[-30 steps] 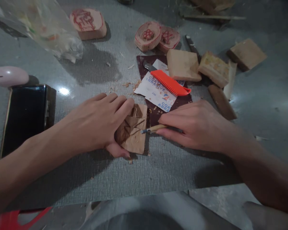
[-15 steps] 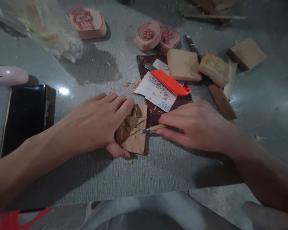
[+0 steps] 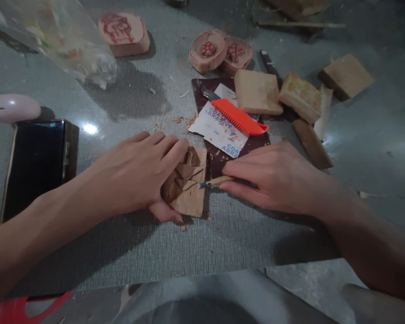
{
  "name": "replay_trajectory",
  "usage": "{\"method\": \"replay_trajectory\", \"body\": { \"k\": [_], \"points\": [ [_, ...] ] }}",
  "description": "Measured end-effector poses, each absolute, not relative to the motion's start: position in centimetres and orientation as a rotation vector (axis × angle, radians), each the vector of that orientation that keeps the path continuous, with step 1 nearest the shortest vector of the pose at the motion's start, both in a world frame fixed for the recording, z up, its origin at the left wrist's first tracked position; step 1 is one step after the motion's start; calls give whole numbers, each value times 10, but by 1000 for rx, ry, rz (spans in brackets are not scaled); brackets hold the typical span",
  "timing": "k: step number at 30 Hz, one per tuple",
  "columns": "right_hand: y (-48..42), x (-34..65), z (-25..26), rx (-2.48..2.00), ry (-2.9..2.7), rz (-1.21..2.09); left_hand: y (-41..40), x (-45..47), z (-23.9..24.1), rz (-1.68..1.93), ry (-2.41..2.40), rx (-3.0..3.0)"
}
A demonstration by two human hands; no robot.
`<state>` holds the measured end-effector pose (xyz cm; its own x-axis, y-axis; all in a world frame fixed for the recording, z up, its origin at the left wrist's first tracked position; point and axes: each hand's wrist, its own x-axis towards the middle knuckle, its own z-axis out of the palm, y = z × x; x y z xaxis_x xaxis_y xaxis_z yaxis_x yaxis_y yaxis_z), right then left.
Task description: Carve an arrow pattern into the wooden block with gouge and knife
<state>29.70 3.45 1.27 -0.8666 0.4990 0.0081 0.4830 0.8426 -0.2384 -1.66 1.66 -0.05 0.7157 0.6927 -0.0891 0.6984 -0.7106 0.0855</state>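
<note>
A small wooden block (image 3: 192, 198) with carved grooves lies flat on the table near the front edge. My left hand (image 3: 148, 173) grips it from the left, fingers over its far edge and thumb along the near side, hiding its left part. My right hand (image 3: 273, 177) is closed around a carving chisel (image 3: 219, 180) with a wooden handle and a narrow metal blade. The blade's tip rests at the block's right side, by the carved lines. Most of the handle's rear end is hidden by my fingers.
Beyond the block are sandpaper (image 3: 216, 128), an orange utility knife (image 3: 239, 117) and several wood blocks (image 3: 258, 91). Carved pieces with red markings (image 3: 207, 50) sit farther back. A black case (image 3: 37, 166), a pink oval object (image 3: 12, 108) and a plastic bag (image 3: 70, 45) are left. Shavings lie about.
Almost nothing differs. Both hands, the block and the chisel keep their places; the view has shifted very slightly.
</note>
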Motion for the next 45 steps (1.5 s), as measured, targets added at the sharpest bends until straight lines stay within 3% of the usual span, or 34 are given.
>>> {"method": "replay_trajectory", "body": {
  "k": [45],
  "points": [
    [28, 294, 12, -739, -2921, 280, 15, -17, -5, -67, 1136, 2894]
  ]
}}
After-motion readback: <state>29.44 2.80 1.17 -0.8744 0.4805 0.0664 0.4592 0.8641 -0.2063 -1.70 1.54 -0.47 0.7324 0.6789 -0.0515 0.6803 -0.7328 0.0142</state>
